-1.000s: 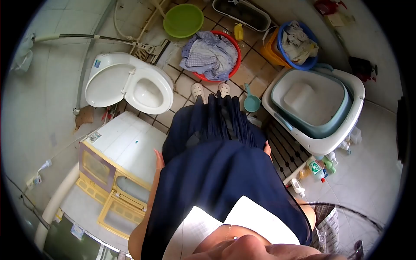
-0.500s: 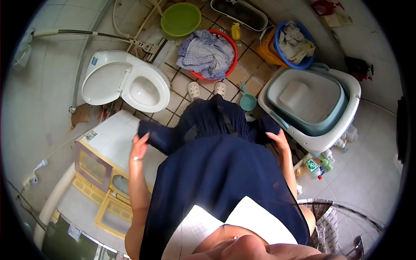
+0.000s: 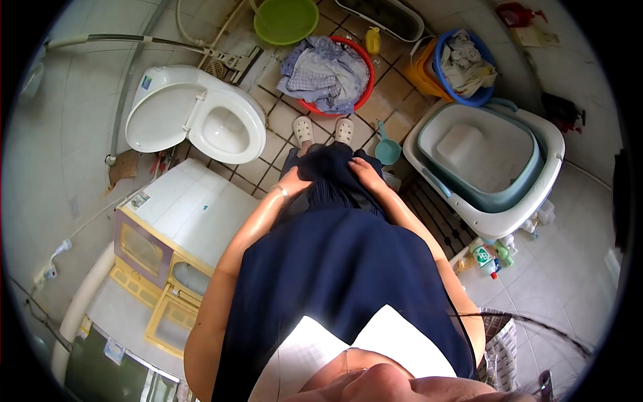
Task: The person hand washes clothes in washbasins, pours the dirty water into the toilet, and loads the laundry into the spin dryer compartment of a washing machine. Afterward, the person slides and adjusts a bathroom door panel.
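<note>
A navy skirt [image 3: 328, 231] covers my front and gathers into dark folds between my hands. My left hand [image 3: 293, 182], with a bracelet at the wrist, grips the gathered cloth on the left side. On the other side my right hand [image 3: 366, 174] is closed on the same cloth, some of its fingers hidden by it. Just beyond the folds are my feet in pale clogs [image 3: 344, 130]. Past them, a red basin [image 3: 368, 74] holds bluish clothes [image 3: 325, 77].
At left stand a toilet [image 3: 231, 137] with its lid up and a twin-tub washing machine [image 3: 201, 201]. A teal dipper [image 3: 388, 151] lies on the tiles near a white and grey-green tub [image 3: 549, 157]. Farther off are a green basin [image 3: 287, 21] and a blue basin [image 3: 492, 57] with clothes.
Both hands have come inward from wide apart, drawing the spread navy cloth together in front of me. The view has shifted slightly.
</note>
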Demonstrator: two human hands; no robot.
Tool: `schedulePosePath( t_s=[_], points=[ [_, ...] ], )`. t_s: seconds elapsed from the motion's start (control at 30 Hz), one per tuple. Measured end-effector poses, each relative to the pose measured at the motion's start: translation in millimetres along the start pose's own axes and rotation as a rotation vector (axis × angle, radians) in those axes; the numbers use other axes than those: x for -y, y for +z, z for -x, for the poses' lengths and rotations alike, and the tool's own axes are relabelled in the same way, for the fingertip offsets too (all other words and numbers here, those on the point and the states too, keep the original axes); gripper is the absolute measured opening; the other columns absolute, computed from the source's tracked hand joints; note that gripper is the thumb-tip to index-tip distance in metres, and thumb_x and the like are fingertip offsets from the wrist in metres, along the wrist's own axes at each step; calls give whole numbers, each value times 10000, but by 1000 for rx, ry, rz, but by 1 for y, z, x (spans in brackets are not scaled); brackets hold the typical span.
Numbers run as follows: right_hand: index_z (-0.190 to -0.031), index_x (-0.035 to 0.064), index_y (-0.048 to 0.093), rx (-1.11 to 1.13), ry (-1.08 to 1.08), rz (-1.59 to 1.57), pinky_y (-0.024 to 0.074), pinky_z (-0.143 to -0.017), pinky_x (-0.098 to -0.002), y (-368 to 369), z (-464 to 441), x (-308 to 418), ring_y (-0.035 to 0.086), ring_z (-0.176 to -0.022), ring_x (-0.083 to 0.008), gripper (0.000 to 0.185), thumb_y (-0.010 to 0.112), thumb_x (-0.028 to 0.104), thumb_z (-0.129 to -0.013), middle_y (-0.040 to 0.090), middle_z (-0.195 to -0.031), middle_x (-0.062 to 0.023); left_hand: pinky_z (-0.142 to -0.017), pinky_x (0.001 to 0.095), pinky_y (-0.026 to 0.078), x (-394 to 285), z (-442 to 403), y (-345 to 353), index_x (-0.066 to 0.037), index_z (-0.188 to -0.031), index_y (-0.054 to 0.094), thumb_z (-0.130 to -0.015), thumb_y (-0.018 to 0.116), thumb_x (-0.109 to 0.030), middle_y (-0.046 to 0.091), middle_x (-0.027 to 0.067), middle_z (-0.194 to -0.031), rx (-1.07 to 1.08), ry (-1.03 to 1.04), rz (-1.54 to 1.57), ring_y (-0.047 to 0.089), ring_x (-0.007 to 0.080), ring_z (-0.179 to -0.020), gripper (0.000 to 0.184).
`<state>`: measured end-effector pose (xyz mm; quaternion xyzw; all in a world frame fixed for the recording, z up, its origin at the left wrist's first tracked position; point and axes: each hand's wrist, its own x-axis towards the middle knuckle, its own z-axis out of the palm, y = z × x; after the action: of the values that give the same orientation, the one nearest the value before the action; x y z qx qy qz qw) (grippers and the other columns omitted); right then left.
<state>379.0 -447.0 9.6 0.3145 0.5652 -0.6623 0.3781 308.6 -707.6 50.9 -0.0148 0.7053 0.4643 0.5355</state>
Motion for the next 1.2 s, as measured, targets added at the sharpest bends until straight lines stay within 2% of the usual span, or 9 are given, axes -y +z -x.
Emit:
schedulePosePath(
  t_s=[0.37, 0.57, 0.67, 0.77, 0.83, 0.93, 1.0, 1.07, 1.2],
  points=[
    [-1143, -25, 616, 706, 98, 382, 420, -951, -298, 0, 46, 103, 520, -1069, -117, 530, 831, 207, -718, 613, -1152, -50, -694, 387, 467, -65, 16, 50, 12, -754, 583, -751, 644, -107, 501, 179, -892, 102, 536, -337, 548, 331, -815, 134],
    [-1068, -45, 640, 240, -387, 388, 430, -964, -339, -2, 77, 92, 562, -1092, -206, 520, 860, 199, -665, 595, -1177, -102, -843, 343, 508, -75, 44, 34, -47, -1052, 595, -820, 651, -62, 512, 80, -1041, -52, 405, 316, 579, 214, -1015, 239],
    [-1119, -21, 617, 233, -148, 160, 453, -939, -309, 6, 104, 109, 574, -1035, -142, 460, 821, 139, -738, 619, -1152, -63, -984, 391, 453, -83, 57, 12, -113, -1368, 428, -770, 745, -93, 454, 143, -1324, -492, 261, -307, 483, 295, -1228, 677],
    [-1167, -6, 578, 377, -21, 23, 486, -857, -258, 10, 119, 119, 590, -932, -96, 382, 740, 95, -836, 651, -1031, -20, -1145, 383, 229, -17, 28, 31, -136, -1433, 388, -760, 764, -229, 358, 188, -1464, -142, 371, 54, 379, 331, -1328, 776],
    [-1201, -13, 553, 367, 46, 21, 488, -864, -272, 6, 106, 116, 591, -945, -100, 374, 689, 135, -885, 648, -1051, -38, -1066, 327, 332, -35, 28, 30, -87, -1321, 475, -765, 732, -189, 507, 163, -1308, 190, 123, 501, 475, 289, -1227, 620],
    [-1285, -13, 478, 129, -132, 99, 469, -905, -300, 10, 83, 93, 576, -1017, -137, 529, 719, 202, -865, 636, -1095, -76, -840, 298, 492, -53, 40, 33, -1, -1052, 590, -867, 624, -113, 654, 33, -884, 56, 293, -206, 626, 194, -866, 219],
    [-1418, 30, 330, 25, -416, 431, 380, -1041, -335, 9, 80, 88, 475, -1221, -246, 789, 753, 20, -752, 492, -1308, -129, -792, 296, 505, 8, 28, 60, 7, -1047, 594, -889, 612, -134, 628, 0, -832, 181, 196, 862, 613, 183, -812, 213],
    [-1410, 71, 355, -56, -655, 694, 423, -1004, -397, 17, 85, 97, 434, -1236, -388, 893, 772, -34, -627, 370, -1372, -201, -799, 292, 499, 25, 20, 70, -3, -1040, 557, -867, 643, -141, 595, 5, -882, 107, 115, 723, 594, 182, -821, 237],
    [-1082, -37, 620, 281, -407, 443, 463, -908, -333, 6, 92, 69, 621, -1019, -274, 279, 585, 23, -813, 660, -1044, -146, -746, 310, 492, -1, 11, 73, -36, -905, 488, -759, 769, -176, 562, 61, -911, -300, 29, 115, 577, 181, -807, 346]
  ],
)
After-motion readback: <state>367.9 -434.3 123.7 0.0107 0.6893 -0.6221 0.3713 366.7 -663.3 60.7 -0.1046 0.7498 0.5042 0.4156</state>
